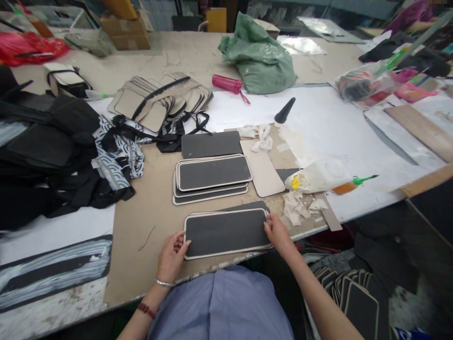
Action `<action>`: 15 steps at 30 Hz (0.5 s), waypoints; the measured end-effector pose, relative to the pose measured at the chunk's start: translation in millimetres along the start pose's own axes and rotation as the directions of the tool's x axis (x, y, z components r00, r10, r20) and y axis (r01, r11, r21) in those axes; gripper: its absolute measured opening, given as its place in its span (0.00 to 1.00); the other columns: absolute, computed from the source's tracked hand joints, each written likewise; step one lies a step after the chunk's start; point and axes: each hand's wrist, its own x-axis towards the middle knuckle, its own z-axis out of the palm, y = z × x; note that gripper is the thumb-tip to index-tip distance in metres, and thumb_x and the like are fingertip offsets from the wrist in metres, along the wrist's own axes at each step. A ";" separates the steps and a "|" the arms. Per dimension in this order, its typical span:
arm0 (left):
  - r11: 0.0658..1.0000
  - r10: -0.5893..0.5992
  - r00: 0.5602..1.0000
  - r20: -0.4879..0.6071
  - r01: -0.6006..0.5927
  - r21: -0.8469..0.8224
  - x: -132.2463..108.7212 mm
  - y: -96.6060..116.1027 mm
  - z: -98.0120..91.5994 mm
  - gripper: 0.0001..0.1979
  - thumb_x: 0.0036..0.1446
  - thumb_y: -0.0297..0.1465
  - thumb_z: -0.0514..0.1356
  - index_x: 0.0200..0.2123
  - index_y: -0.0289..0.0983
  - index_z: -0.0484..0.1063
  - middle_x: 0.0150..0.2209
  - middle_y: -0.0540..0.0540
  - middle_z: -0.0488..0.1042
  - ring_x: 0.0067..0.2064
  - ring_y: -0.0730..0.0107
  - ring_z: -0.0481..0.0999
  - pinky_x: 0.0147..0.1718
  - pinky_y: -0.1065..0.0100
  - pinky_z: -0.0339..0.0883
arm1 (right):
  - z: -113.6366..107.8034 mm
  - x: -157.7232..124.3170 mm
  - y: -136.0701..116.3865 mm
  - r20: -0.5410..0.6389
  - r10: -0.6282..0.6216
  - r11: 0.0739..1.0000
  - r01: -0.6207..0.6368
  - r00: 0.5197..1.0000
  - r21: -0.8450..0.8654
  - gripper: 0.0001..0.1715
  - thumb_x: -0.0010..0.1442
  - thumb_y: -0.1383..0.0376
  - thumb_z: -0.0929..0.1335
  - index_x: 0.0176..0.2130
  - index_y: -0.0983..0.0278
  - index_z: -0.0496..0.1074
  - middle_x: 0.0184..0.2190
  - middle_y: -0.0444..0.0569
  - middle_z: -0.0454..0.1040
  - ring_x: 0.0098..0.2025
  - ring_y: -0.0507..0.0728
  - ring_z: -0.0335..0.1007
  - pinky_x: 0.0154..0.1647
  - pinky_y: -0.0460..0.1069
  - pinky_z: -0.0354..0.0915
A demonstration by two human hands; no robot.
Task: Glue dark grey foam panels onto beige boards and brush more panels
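Note:
In front of me lies a black rectangular panel (226,233) with rounded corners and a pale border, on top of other panels whose edges show behind it. My left hand (173,255) grips its left edge between thumb and fingers. At the right edge, my right hand (278,232) pinches it the same way. Just beyond is a small stack of similar bordered panels (214,174). Behind that stack rests a plain black panel (211,144). A beige board (262,169) lies to their right.
Black fabric (42,151) and patterned straps (116,151) fill the left, near a white-smeared black strip (56,269). Fanned beige boards (152,104), a pink bottle (227,84) and a green bag (258,61) stand farther back. A green-tipped bottle (348,186) lies right. More panels (361,302) sit below the table.

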 end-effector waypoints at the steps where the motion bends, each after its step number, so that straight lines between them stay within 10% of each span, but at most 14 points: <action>1: 1.000 0.000 1.000 0.000 0.000 0.004 0.0 -0.5 -0.1 0.24 0.38 0.45 0.62 0.36 0.35 0.71 0.26 0.49 0.68 0.26 0.71 0.68 0.26 0.66 0.68 | 0.2 0.0 0.0 0.000 0.000 1.000 0.000 1.000 -0.001 0.10 0.49 0.64 0.58 0.34 0.63 0.61 0.18 0.41 0.61 0.21 0.53 0.60 0.27 0.48 0.59; 15: 1.000 0.003 1.000 -0.012 -0.003 0.000 -1.2 -1.6 1.5 0.21 0.39 0.41 0.61 0.37 0.35 0.71 0.28 0.50 0.67 0.26 0.73 0.67 0.28 0.67 0.67 | 2.6 -2.1 -5.6 -0.022 -0.002 0.999 0.001 1.000 -0.052 0.11 0.49 0.66 0.58 0.35 0.63 0.61 0.22 0.43 0.63 0.24 0.54 0.61 0.29 0.48 0.58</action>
